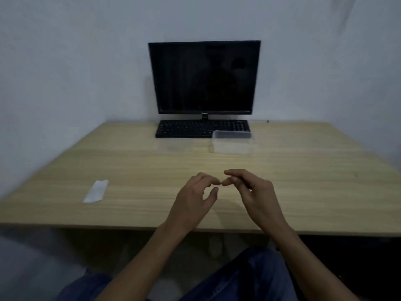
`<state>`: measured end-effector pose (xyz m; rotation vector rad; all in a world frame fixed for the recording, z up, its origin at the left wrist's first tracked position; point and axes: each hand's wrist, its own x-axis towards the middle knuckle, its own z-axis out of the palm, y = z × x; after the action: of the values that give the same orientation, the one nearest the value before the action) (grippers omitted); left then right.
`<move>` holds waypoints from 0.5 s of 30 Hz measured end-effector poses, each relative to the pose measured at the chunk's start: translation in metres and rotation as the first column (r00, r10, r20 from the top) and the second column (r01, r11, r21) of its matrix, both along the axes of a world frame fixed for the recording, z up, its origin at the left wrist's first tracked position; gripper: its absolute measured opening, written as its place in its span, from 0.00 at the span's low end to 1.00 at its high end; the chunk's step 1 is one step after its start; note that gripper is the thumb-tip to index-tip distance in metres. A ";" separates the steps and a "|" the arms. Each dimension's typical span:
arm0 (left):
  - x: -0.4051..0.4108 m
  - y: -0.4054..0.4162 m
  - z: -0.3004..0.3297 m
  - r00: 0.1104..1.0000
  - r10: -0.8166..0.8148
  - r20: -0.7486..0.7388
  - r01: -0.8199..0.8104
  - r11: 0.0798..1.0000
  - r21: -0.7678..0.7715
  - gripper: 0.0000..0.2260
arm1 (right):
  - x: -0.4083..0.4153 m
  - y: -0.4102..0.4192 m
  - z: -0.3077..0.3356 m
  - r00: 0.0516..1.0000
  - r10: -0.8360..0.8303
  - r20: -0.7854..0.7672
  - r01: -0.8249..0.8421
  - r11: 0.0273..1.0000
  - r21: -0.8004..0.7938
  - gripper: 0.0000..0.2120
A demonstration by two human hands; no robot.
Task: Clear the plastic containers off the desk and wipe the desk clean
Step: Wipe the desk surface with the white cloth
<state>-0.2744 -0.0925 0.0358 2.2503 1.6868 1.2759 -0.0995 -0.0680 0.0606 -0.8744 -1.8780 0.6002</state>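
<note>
**Plastic containers: first pickup not yet begun**

Plastic containers stand well beyond the fingertips: a clear rectangular lidded tub (231,141) touching the black keyboard (201,128), and a fainter clear tub (178,145) left of it. Both the left hand (193,199) and the right hand (252,193) hover empty, fingers loosely curled, tips nearly meeting. Reach forward, grip each tub by its side walls. A white folded wipe (96,191) lies left of the fingers on the light wooden desk (303,181).
</note>
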 end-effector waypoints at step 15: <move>-0.180 -0.061 -0.029 0.815 0.535 -0.220 -0.578 0.767 -0.277 0.26 | -0.182 -0.005 -0.015 0.931 0.354 0.085 -0.319 0.906 -0.278 0.16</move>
<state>-0.4544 -0.1538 0.0068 1.7179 2.5281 0.8118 -0.2819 -0.0729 0.0456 -0.7716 -2.1254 1.0433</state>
